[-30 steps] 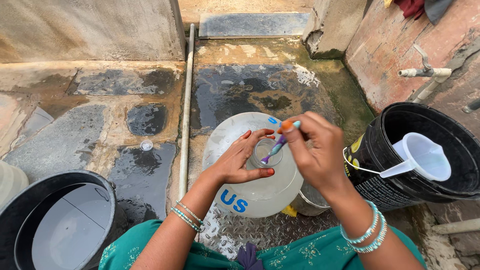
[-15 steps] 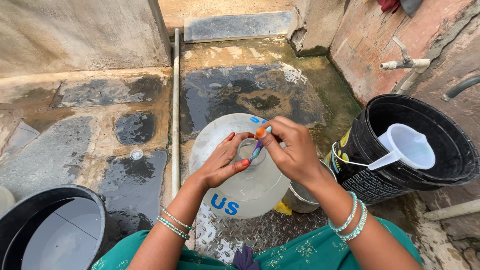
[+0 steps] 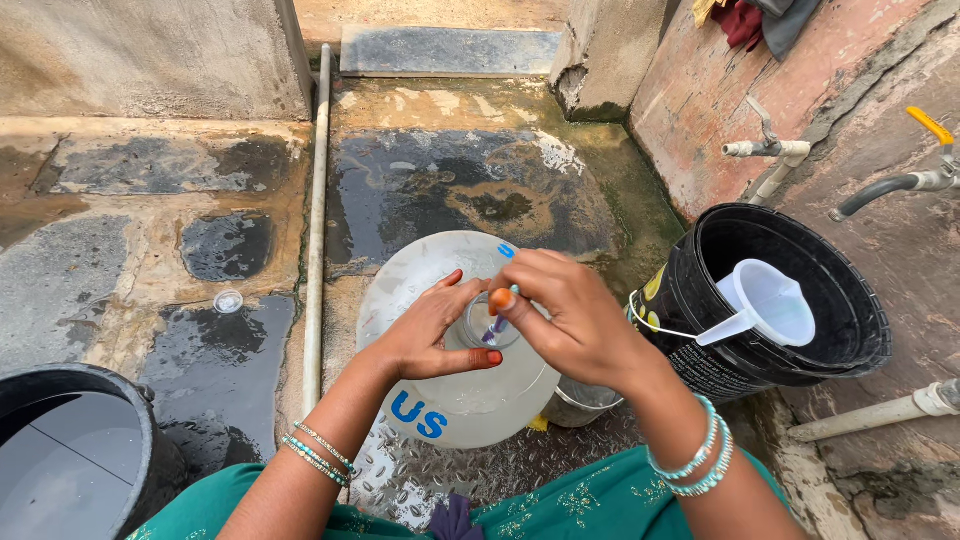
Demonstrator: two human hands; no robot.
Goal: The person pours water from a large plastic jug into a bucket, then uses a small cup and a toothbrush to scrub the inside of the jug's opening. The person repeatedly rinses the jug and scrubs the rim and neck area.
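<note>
Outdoor washing yard: wet stone floor [image 3: 450, 190], wall taps [image 3: 770, 150], black buckets [image 3: 790, 300]

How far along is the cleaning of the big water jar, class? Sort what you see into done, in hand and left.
Done: the jar's small cap is off and lies on the wet floor, and the jar stands upright. In hand: the left hand steadies the neck while the right hand works a brush in the mouth. Left, probably: rinsing, perhaps with the jug in the black bucket, and recapping.

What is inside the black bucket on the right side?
A white plastic jug sits inside the black bucket, its handle over the rim. The bucket's bottom is dark; water cannot be judged.
</note>
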